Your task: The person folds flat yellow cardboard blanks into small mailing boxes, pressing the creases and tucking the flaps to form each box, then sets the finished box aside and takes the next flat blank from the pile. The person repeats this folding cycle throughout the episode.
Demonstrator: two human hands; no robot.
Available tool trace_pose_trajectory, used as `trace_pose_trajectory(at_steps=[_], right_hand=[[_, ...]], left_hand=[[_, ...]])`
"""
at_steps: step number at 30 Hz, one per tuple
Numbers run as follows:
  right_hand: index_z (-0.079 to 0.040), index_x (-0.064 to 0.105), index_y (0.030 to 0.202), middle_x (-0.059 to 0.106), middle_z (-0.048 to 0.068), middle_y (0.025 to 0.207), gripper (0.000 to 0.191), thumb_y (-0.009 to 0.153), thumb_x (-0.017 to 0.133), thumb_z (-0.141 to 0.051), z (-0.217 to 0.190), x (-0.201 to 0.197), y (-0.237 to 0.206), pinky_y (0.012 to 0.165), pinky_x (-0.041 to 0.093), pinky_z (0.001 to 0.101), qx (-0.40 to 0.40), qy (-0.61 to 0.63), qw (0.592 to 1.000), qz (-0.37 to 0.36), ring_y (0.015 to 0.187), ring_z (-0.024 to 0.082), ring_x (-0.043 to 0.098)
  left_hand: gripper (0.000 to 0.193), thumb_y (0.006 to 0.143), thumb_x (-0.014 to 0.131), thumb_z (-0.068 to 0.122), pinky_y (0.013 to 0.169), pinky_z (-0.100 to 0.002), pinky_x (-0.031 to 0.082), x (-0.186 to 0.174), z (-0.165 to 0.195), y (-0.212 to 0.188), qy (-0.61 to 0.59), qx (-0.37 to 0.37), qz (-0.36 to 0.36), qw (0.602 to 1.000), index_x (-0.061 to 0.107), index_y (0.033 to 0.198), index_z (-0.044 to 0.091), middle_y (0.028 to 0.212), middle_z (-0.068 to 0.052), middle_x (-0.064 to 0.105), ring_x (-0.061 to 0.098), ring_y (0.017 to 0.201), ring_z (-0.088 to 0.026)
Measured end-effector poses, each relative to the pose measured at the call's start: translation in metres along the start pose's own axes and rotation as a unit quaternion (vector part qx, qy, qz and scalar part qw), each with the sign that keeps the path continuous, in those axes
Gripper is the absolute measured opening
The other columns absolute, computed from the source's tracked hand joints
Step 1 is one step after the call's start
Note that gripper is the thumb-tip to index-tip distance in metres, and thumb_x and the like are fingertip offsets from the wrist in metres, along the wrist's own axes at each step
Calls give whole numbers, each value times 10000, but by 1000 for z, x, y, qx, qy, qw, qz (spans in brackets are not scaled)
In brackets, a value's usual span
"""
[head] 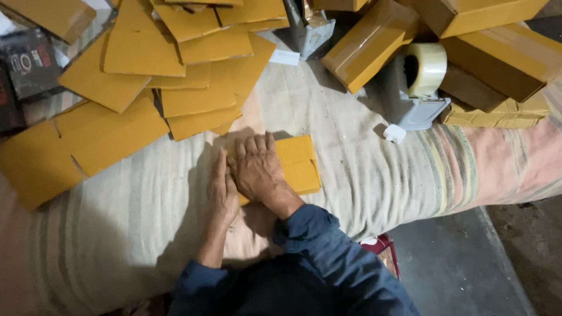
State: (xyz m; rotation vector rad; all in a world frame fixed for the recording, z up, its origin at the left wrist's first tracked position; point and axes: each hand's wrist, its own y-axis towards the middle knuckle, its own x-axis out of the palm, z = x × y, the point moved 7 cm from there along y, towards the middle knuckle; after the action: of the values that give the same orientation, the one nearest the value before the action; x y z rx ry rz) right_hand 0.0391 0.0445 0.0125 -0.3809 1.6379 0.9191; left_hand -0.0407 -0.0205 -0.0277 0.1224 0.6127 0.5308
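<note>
i see my right hand (256, 168) pressed flat, fingers spread open, on the yellow cardboard piece (298, 164) at center. my left hand (222, 190) lies edge-on beside it at 9 o'clock, gripping nothing. tape dispenser (417, 88) sits at 2 o'clock.

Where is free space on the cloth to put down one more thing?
Bare striped cloth lies between the small folded box under the hands and the tape dispenser; also lower left, below the flat cardboard sheets. The top right is crowded with taped boxes.
</note>
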Motion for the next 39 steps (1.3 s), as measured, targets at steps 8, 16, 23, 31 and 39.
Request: trace_pose_trajectory(at_steps=[8,16,23,31,39], right_hand=[[-43,633,1068,634,194,1073,308,980,550,-326,111,-27,-38,906,440,523,135,49,989,-16,1026,393,585],[-25,631,1055,630,209,1073,304,967,555,-306,120,-27,-43,891,456,523,189,53,980,-20,1015,406,583],[-12,633,1049,639,211,1050,280,964,573,-273,126,-29,-46,868,460,528,187,52,981,11,994,406,592],[-15,635,1024,638,207,1016,256,965,575,-257,121,-32,-44,852,459,537,175,52,983,10,966,402,593],[0,635,1054,655,226,1032,287,996,526,-258,141,-21,-47,876,460,531,199,47,979,6,968,430,592]], left_hand=[[588,988,439,236,1154,-500,337,-10,33,-1,140,51,-12,989,401,1550,67,1576,-270,422,403,1439,-441],[299,1017,506,280,1078,-552,384,73,104,39,299,156,-140,931,640,1174,64,1200,-176,664,590,1195,-358],[294,1016,481,281,988,-504,425,64,74,57,323,154,-203,911,675,1039,61,1070,-175,714,641,1048,-337],[402,1036,444,308,926,-532,480,8,33,64,347,92,-94,929,722,997,20,1066,-213,705,649,1018,-368],[384,1057,393,305,1003,-538,437,104,105,55,252,111,-166,947,682,1102,57,1161,-173,697,628,1125,-342]])
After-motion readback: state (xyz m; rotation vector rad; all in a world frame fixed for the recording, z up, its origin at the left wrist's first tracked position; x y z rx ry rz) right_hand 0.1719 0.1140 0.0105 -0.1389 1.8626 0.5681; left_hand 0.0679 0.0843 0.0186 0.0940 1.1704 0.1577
